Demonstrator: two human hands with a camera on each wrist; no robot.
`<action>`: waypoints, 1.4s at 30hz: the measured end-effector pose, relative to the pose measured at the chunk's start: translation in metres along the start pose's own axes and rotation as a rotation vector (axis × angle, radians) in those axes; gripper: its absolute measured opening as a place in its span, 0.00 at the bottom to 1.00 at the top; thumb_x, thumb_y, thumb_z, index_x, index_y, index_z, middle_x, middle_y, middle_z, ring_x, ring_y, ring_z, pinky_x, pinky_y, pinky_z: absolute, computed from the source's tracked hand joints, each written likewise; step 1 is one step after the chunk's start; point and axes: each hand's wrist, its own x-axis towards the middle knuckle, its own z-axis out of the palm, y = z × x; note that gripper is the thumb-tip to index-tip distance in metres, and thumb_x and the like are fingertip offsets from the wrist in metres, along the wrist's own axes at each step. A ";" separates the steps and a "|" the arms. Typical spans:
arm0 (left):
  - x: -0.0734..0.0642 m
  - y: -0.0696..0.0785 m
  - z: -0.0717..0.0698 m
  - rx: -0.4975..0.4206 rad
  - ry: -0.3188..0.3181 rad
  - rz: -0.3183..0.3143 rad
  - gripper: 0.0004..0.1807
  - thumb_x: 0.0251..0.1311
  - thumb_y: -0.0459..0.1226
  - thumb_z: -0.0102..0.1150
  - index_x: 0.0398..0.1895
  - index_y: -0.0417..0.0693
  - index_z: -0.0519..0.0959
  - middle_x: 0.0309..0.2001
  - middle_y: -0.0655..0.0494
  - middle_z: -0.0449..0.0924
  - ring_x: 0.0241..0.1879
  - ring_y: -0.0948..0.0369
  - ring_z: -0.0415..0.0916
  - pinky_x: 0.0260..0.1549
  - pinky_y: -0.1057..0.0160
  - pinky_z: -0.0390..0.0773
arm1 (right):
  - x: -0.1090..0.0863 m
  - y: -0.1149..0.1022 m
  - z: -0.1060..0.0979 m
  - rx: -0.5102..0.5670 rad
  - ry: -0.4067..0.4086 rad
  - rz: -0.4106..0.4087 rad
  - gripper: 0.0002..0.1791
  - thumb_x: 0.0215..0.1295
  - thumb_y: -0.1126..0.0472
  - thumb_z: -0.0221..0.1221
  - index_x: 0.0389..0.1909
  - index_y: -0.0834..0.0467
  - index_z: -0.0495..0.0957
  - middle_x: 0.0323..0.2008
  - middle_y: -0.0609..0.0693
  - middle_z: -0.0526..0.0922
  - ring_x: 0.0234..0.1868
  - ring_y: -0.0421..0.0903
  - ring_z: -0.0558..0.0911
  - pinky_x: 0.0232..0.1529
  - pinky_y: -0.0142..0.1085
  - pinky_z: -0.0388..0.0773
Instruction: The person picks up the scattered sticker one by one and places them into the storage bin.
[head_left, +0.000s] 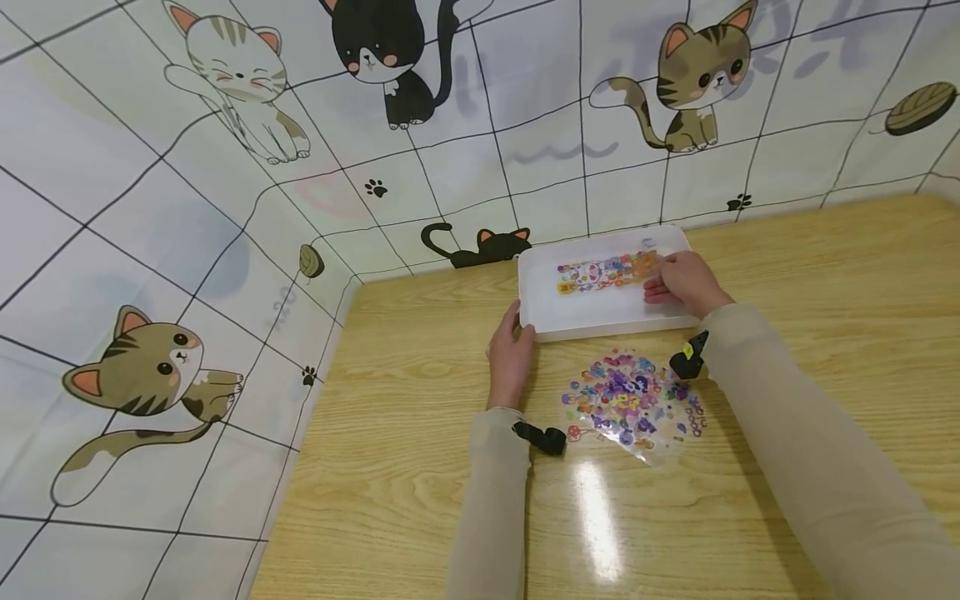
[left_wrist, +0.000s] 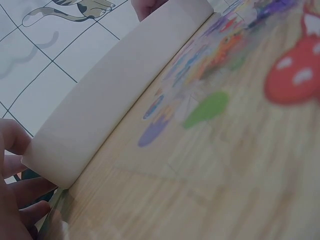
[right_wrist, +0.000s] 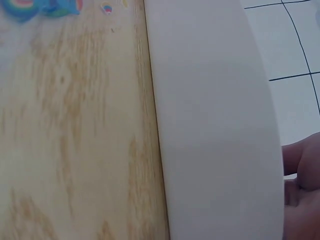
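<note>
A shallow white tray point(head_left: 555, 308) stands on the table near the wall. My left hand point(head_left: 512, 357) grips its near left corner, thumb at the rim and fingers along the outer side; the left wrist view shows those fingers point(left_wrist: 35, 192) against the wall's end. Inside the tray lies a clear sheet of colourful stickers point(head_left: 592, 273). Over the tray's right part, my right hand point(head_left: 686, 282) pinches the right end of this sticker sheet between thumb and fingers. In the right wrist view the tray wall point(right_wrist: 220, 120) hides most of that hand point(right_wrist: 302, 185).
A round clear sheet covered in small colourful stickers point(head_left: 626, 392) lies on the wooden table point(head_left: 397, 467) in front of the tray, between my forearms. Behind the table rises a wall covering point(head_left: 547, 192) with cartoon cats and a grid. Black wrist cameras point(head_left: 551, 440) sit on both sleeves.
</note>
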 end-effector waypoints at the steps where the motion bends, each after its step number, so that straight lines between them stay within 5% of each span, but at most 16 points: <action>1: 0.000 0.000 0.000 0.003 0.000 0.004 0.27 0.60 0.43 0.45 0.65 0.63 0.60 0.59 0.64 0.66 0.63 0.61 0.53 0.60 0.47 0.45 | 0.000 0.000 0.000 -0.005 -0.001 0.004 0.28 0.69 0.62 0.33 0.65 0.73 0.43 0.41 0.63 0.75 0.28 0.45 0.81 0.37 0.40 0.78; 12: 0.001 -0.001 0.001 0.015 0.001 0.017 0.27 0.60 0.43 0.45 0.65 0.61 0.60 0.59 0.65 0.66 0.63 0.62 0.54 0.60 0.48 0.40 | -0.002 -0.002 -0.003 -0.083 -0.048 0.031 0.31 0.70 0.58 0.34 0.66 0.71 0.38 0.47 0.66 0.67 0.29 0.44 0.81 0.38 0.40 0.78; 22: 0.001 -0.001 0.001 0.016 0.008 0.020 0.27 0.60 0.43 0.45 0.65 0.61 0.60 0.58 0.63 0.67 0.62 0.61 0.54 0.60 0.48 0.45 | -0.002 -0.001 -0.001 -0.177 -0.054 0.028 0.32 0.70 0.52 0.31 0.65 0.71 0.40 0.42 0.64 0.69 0.29 0.47 0.80 0.34 0.40 0.79; 42: 0.000 0.000 0.000 0.007 -0.002 0.016 0.28 0.59 0.43 0.45 0.65 0.60 0.60 0.59 0.63 0.67 0.62 0.61 0.54 0.60 0.49 0.46 | 0.000 -0.001 0.001 -0.218 -0.111 0.072 0.37 0.68 0.56 0.38 0.66 0.69 0.30 0.49 0.67 0.59 0.27 0.50 0.78 0.32 0.41 0.79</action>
